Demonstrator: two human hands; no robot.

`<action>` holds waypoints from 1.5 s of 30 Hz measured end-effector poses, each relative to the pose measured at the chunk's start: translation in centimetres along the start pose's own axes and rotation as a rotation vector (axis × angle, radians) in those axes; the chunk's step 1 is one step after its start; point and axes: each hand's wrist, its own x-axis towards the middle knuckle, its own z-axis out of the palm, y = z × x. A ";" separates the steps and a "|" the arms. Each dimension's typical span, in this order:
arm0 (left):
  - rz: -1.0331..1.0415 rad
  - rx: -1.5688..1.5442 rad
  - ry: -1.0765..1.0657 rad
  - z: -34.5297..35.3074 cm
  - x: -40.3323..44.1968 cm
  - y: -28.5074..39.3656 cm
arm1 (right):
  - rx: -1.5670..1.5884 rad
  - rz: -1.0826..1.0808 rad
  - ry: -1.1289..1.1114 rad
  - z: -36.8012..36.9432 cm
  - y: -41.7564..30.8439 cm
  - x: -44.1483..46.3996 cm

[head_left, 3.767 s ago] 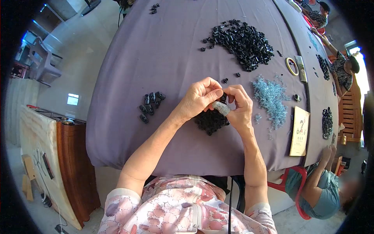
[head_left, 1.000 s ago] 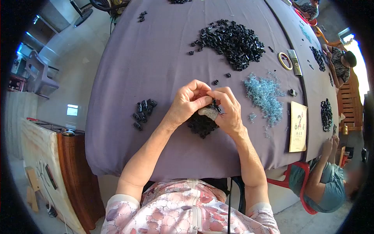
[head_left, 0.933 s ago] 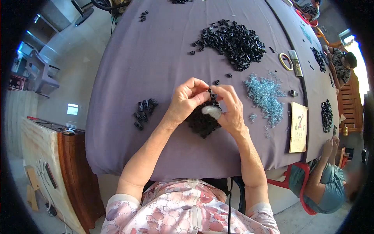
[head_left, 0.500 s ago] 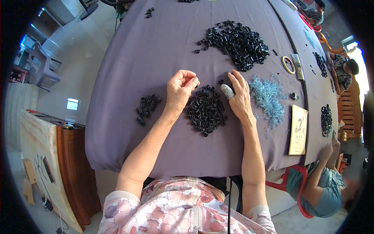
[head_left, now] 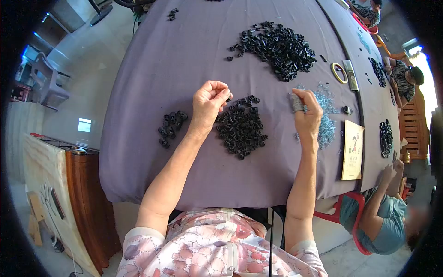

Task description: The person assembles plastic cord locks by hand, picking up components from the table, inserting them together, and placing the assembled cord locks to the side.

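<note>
My left hand (head_left: 208,104) is closed in a pinch, with a bit of a small black plastic part (head_left: 229,99) showing at its fingertips. It hovers at the upper left of a pile of black plastic parts (head_left: 241,131). Over the left edge of a heap of tiny clear-blue pieces (head_left: 327,124), my right hand (head_left: 309,113) has its thumb and index finger bent together; whatever they pinch is too small to make out. A greyish wrap (head_left: 296,102) covers the thumb. Several black cylindrical parts (head_left: 171,124) lie left of my left forearm.
A larger pile of black parts (head_left: 281,51) lies farther back on the purple-grey cloth (head_left: 184,55). To the right are a tape roll (head_left: 339,73), a slim box (head_left: 350,76) and a booklet (head_left: 352,150). People sit along the right side, one on a red chair (head_left: 337,213).
My right hand has moved right, from beside the near black pile to the clear-blue heap, and its fingers have curled in. My left hand stays pinched in nearly the same place.
</note>
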 end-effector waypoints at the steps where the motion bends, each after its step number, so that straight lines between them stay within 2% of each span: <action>1: -0.001 0.000 0.000 0.0 0.0 0.1 | -0.042 0.007 0.016 -0.4 0.4 0.1; 4: -0.005 -0.003 0.001 0.0 0.0 0.0 | -0.171 0.001 0.064 -1.3 1.8 0.2; 10: -0.023 -0.010 -0.003 -0.1 0.1 0.0 | -0.325 0.102 -0.152 -1.3 2.2 -0.4; 16: -0.027 -0.015 -0.014 -0.1 0.1 0.0 | -0.524 0.183 -0.199 -0.8 1.8 -0.8; 22: -0.029 0.006 -0.014 0.0 0.1 0.0 | -0.484 0.118 -0.232 -0.4 1.7 -1.2; 25: -0.025 -0.004 -0.022 -0.1 0.1 -0.1 | -0.414 0.138 -0.219 -0.2 1.5 -0.8; 28: -0.032 0.001 -0.016 0.1 -0.1 0.2 | -0.559 0.021 -0.072 -0.1 1.9 -0.7; 34: -0.041 0.042 -0.008 0.3 -0.2 0.2 | -0.637 -0.133 -0.066 1.0 2.9 -1.0; 40: -0.032 0.038 -0.010 0.2 -0.1 0.2 | -0.446 -0.220 -0.071 0.9 2.4 -0.8; 45: -0.038 0.014 -0.017 0.1 -0.2 0.3 | -0.390 -0.139 0.052 0.6 2.6 -0.3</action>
